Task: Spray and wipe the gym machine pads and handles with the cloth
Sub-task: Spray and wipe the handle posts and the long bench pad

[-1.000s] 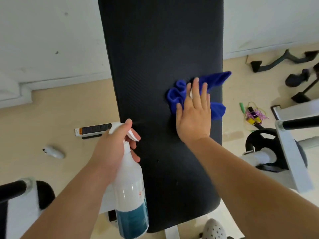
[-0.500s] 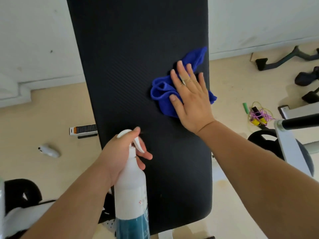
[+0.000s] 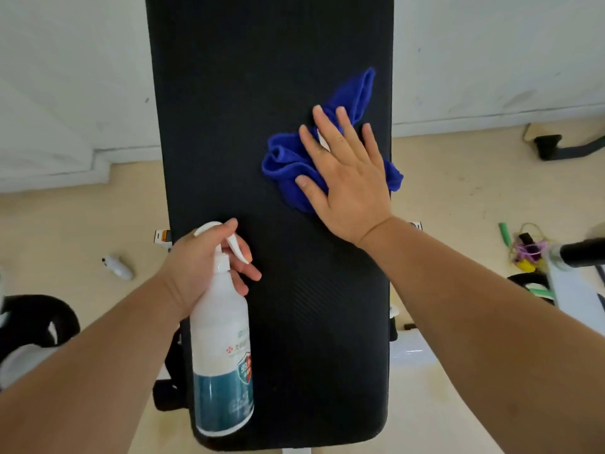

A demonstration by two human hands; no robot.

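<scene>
Left hand (image 3: 203, 267): curled round the neck of the spray bottle (image 3: 222, 339); it has drifted from beside the pad's left edge to over it.
Pad (image 3: 262, 77): black, long, ribbed.
Blue cloth (image 3: 288, 162): bunched on the pad's right half, moved a little inward over the last second.
Right hand (image 3: 347, 178): fingers spread, pressed flat on the cloth.
Judged: wiping under way; handles not yet reached.
Surround: beige floor (image 3: 65, 231), white wall (image 3: 65, 77), black handle (image 3: 582, 253) far right.

The left hand (image 3: 203, 262) curls round the neck of a spray bottle (image 3: 222, 339), its forearm reaching in from the lower left. The right hand (image 3: 348, 183) lies flat with fingers spread, pressing on a cloth (image 3: 283, 158), arm stretched forward.
</scene>
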